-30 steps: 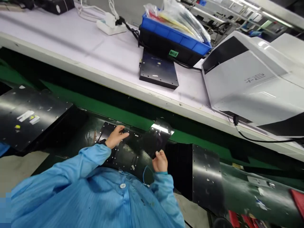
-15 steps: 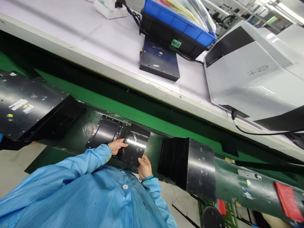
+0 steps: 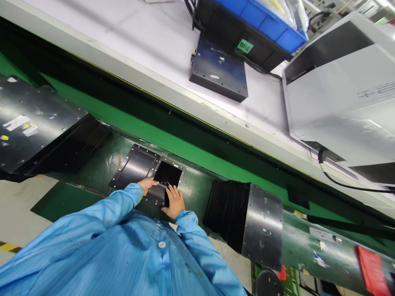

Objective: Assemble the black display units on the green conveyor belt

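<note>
"Was the panel (image 3: pixel 168 174) down?"
"It lay on the fixture (image 3: pixel 153 201), partly under the spread right hand (image 3: pixel 174 202); the left hand (image 3: pixel 147 185), at the fixture's left edge, had an unclear grip. Final fit couldn't be judged."

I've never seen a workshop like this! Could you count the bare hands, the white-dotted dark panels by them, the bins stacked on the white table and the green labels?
Bare hands: 2 (left hand, right hand)
White-dotted dark panels: 2
Stacked bins: 2 (blue bin, black bin)
Green label: 1
Total: 7
</note>
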Available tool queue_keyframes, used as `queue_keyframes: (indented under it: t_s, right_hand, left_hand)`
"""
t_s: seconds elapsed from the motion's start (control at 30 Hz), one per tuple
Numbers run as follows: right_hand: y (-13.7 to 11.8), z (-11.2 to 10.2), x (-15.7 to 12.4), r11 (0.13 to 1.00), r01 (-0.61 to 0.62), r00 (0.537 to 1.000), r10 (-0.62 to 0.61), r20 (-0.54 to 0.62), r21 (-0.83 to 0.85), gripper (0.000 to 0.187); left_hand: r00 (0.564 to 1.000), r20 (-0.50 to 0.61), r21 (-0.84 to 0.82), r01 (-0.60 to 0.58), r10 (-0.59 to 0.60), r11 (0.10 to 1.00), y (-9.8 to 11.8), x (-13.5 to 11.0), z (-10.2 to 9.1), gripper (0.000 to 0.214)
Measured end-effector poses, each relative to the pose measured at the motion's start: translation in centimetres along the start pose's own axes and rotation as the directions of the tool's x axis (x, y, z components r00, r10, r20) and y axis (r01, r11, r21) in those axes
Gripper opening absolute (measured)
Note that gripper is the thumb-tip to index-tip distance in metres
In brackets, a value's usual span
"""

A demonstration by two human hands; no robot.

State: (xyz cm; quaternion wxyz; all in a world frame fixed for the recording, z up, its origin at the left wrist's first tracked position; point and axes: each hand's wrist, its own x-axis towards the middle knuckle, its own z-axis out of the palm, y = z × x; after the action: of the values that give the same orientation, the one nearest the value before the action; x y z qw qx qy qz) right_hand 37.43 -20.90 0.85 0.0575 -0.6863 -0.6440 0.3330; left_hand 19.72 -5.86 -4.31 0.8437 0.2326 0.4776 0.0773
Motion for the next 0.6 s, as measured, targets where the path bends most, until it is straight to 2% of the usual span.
queue_keyframes:
  t_s: [0.17,0.27,0.33,0.37,0.4,0.47,0.5,0.53,0.6]
  right_hand:
    - [0.3,0.6,1.5,0.998,0.004,0.999,-0.002,0.032,-0.062,0.104]
    - [0.4,1.1,1.6,0.995,0.008,1.0,-0.006,0.022,-0.097,0.102]
    - [0.6,1.6,1.7,0.993,0.015,1.0,-0.014,0.012,-0.115,0.101]
    - [0.8,2.0,1.8,0.993,0.017,1.0,-0.016,0.005,-0.118,0.1]
    - [1.1,2.4,1.9,0.993,0.014,1.0,-0.015,-0.005,-0.115,0.099]
    - [1.7,3.3,2.1,0.995,0.01,1.0,-0.012,-0.023,-0.094,0.093]
    - [2.1,3.8,2.3,0.997,0.007,0.999,-0.009,-0.031,-0.081,0.09]
    - [2.4,4.3,2.4,0.998,0.005,0.999,-0.007,-0.034,-0.069,0.087]
    - [2.7,4.9,2.4,0.999,0.004,1.0,-0.005,-0.026,-0.05,0.085]
  left_hand:
    - [0.999,-0.052,0.112,0.01,-0.004,0.994,0.5,0.8,0.5,0.043]
    - [0.986,-0.148,0.209,-0.042,0.074,0.977,0.2,0.3,0.4,0.039]
    - [0.948,-0.251,0.358,-0.097,0.196,0.928,-0.6,-0.6,-0.1,0.037]
    - [0.916,-0.295,0.497,-0.097,0.273,0.863,-1.1,-1.3,-0.5,0.037]
    - [0.884,-0.312,0.653,-0.066,0.348,0.754,-1.7,-1.9,-0.9,0.037]
    - [0.853,-0.269,0.895,0.05,0.447,0.443,-3.0,-3.2,-1.9,0.035]
    - [0.859,-0.239,0.947,0.103,0.453,0.305,-3.5,-3.8,-2.3,0.034]
    - [0.871,-0.22,0.966,0.132,0.439,0.221,-3.9,-4.2,-2.7,0.033]
    - [0.888,-0.19,0.979,0.14,0.418,0.149,-4.4,-4.6,-3.4,0.031]
